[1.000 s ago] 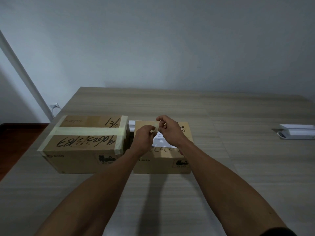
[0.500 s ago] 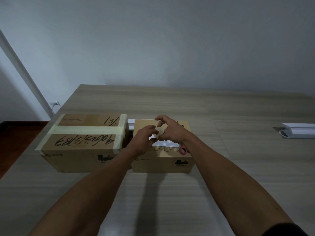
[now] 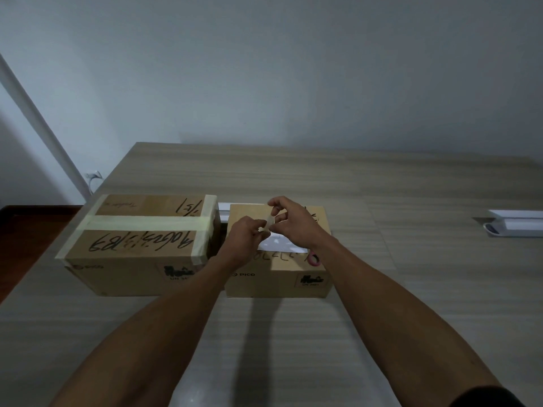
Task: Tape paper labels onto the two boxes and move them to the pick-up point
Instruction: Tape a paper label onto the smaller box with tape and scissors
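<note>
Above the right-hand cardboard box, both hands pinch 1 short tape strip: left hand, right hand. Keep it taut, then lay it across the white paper label's edge on that box.

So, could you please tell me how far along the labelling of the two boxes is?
Done: a paper label lies on the right box, though whether it is taped down cannot be told. In hand: both hands, left hand and right hand, pinch a tape piece above it. Left: the left box shows no label, and both boxes sit on the table, unmoved.
</note>
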The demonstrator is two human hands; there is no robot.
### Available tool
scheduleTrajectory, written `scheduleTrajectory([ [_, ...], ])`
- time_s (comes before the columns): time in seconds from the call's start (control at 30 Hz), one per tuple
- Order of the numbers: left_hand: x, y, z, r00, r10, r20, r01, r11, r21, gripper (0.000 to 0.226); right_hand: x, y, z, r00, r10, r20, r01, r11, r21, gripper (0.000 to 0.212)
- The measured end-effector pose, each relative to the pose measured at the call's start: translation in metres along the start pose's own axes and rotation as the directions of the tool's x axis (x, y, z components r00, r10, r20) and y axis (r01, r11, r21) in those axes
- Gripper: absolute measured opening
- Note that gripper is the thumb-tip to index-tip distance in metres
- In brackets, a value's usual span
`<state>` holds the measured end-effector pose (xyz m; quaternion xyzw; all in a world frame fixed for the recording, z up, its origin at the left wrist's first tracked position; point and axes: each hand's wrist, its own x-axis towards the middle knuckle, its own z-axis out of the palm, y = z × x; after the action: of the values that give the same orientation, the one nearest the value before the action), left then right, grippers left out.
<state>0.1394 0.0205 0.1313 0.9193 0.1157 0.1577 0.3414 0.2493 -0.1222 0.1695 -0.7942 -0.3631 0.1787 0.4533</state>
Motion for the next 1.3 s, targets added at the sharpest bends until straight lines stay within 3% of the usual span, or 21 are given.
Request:
scheduleTrajectory([
  [0.17, 0.003, 0.003, -0.003, 0.999, -0.041, 0.027, 0.043, 0.996, -0.083, 0.016, 0.004, -0.005, 0.002, 1.0, 0.003, -0.028, -0.002, 1.0, 0.017, 0.037],
  [0.43, 0.01, 0.007, -0.006, 0.993, -0.107, 0.049, 0.11, 0.992, -0.064, 0.031, 0.003, -0.001, 0.005, 0.99, -0.008, -0.141, 0.01, 1.0, 0.012, 0.03],
  [0.67, 0.012, 0.008, -0.002, 0.996, -0.083, 0.034, 0.085, 0.994, -0.069, 0.028, 0.008, 0.002, 0.002, 0.977, -0.019, -0.213, 0.022, 1.0, 0.01, 0.022],
  [0.93, 0.012, 0.002, 0.002, 0.997, -0.043, 0.057, 0.044, 0.999, -0.007, 0.031, 0.012, 0.004, -0.008, 0.998, 0.052, -0.042, -0.05, 0.998, 0.036, 0.038],
  [1.3, 0.013, -0.002, 0.006, 0.999, 0.012, 0.041, -0.012, 1.0, 0.001, 0.023, 0.014, 0.013, 0.001, 0.996, 0.082, -0.029, -0.081, 0.995, 0.057, 0.037],
])
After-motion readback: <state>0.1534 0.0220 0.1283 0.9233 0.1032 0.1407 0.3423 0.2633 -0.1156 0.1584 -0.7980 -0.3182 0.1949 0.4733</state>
